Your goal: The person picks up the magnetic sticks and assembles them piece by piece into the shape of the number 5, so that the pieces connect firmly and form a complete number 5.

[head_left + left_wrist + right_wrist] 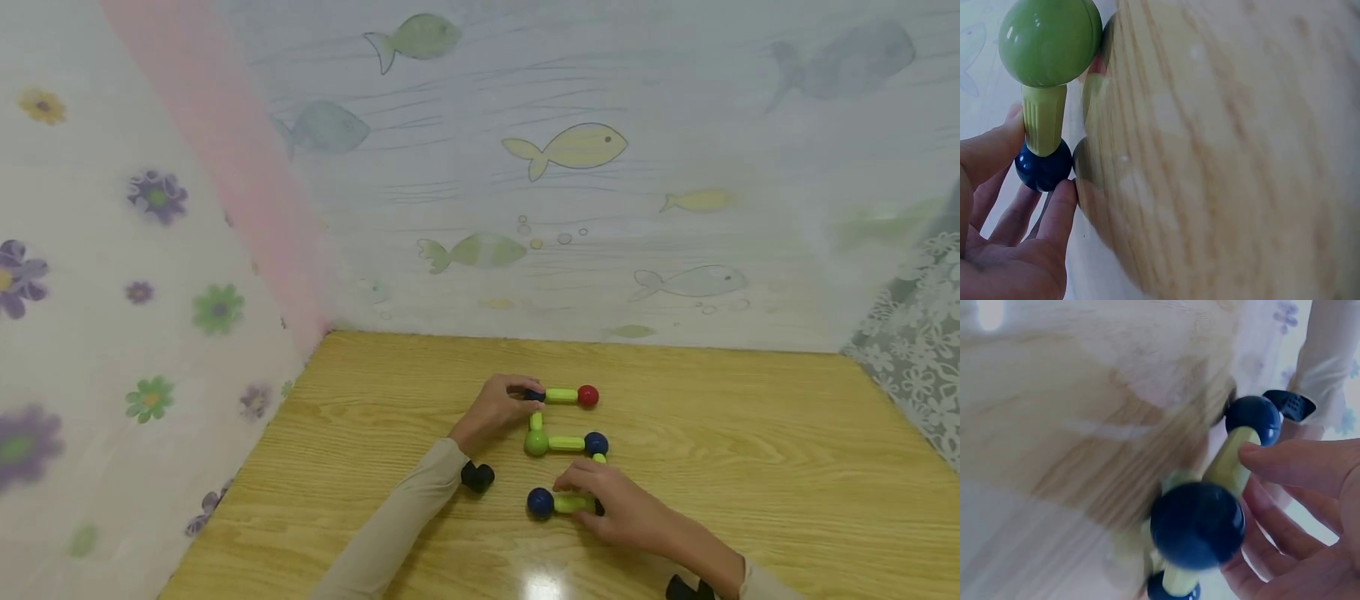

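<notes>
A zigzag chain of coloured balls joined by short yellow-green rods lies on the wooden table. My left hand (pixel 498 408) pinches the dark blue ball (pixel 1044 165) at the chain's upper left corner, thumb and fingers around it. From that ball one rod (pixel 561 396) runs to a red ball (pixel 588 396), another to a green ball (pixel 536 442). My right hand (pixel 618 504) grips the lowest rod (pixel 1232 461) between thumb and fingers. A blue ball (pixel 540 503) caps its left end; the blue ball (pixel 1197 525) at its other end is mostly hidden by the hand in the head view.
Another blue ball (pixel 596 444) forms the middle right corner of the chain. Black wrist-worn pieces show by the left wrist (pixel 477 477) and right wrist (pixel 688 588). Walls painted with fish (pixel 585 147) and flowers (pixel 219 309) border the wooden table (pixel 750 433).
</notes>
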Action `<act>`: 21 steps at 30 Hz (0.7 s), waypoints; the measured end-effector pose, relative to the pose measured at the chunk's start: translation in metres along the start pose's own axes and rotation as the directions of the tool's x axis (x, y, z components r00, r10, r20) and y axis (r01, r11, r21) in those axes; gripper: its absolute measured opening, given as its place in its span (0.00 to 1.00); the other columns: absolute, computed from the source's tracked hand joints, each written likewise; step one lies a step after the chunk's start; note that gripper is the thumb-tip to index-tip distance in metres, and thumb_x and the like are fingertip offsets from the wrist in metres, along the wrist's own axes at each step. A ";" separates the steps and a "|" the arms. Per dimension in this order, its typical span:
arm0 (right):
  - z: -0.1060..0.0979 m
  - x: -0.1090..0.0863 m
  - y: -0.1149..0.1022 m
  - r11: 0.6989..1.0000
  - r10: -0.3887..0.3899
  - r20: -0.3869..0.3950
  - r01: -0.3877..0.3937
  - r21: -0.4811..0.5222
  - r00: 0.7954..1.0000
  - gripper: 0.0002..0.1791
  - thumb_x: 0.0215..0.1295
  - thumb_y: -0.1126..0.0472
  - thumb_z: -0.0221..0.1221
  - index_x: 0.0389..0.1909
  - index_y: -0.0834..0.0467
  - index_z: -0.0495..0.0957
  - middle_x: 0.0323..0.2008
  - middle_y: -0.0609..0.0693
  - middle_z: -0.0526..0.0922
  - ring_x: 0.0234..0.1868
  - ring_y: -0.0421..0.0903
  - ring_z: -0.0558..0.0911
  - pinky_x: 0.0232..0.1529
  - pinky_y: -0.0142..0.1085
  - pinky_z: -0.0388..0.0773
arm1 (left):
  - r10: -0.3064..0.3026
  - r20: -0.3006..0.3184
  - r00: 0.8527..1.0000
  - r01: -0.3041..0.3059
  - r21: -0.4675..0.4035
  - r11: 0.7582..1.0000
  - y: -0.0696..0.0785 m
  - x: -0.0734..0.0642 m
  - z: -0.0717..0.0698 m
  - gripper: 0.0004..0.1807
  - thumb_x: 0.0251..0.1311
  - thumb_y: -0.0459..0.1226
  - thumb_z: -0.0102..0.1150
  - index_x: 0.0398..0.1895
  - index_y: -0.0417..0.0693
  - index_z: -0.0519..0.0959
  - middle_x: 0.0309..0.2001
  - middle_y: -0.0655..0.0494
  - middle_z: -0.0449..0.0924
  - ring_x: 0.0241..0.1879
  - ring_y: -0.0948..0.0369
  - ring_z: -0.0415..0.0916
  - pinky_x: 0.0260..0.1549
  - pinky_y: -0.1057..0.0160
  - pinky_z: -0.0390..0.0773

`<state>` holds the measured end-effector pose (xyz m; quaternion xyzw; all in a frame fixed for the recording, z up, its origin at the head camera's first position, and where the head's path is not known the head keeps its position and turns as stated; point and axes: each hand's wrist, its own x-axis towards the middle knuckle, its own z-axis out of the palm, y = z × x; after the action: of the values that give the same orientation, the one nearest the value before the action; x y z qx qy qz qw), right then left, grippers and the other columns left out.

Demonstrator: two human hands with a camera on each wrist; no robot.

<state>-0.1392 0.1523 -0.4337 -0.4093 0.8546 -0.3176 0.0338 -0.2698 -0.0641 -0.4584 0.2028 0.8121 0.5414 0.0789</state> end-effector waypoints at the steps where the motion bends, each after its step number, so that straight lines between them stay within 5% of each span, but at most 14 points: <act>1: -0.002 -0.003 0.000 1.000 0.002 -0.003 -0.002 -0.017 1.000 0.17 0.54 0.71 0.65 0.45 0.54 0.79 0.43 0.43 0.77 0.43 0.40 0.77 0.42 0.35 0.78 | -0.004 0.001 1.000 0.004 0.002 1.000 -0.001 0.000 0.000 0.12 0.56 0.36 0.67 0.44 0.45 0.84 0.56 0.53 0.77 0.56 0.58 0.72 0.54 0.59 0.72; 21: 0.000 -0.018 0.004 0.988 0.076 -0.108 -0.089 -0.123 0.991 0.10 0.52 0.65 0.68 0.35 0.51 0.81 0.36 0.38 0.79 0.38 0.37 0.73 0.39 0.37 0.77 | -0.013 -0.011 1.000 0.014 0.055 0.998 0.005 0.002 0.000 0.10 0.55 0.36 0.67 0.41 0.45 0.85 0.55 0.52 0.77 0.55 0.55 0.74 0.54 0.57 0.73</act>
<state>-0.1299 0.1667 -0.4395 -0.3579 0.8900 -0.2815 -0.0232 -0.2706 -0.0620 -0.4540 0.1965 0.8286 0.5192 0.0726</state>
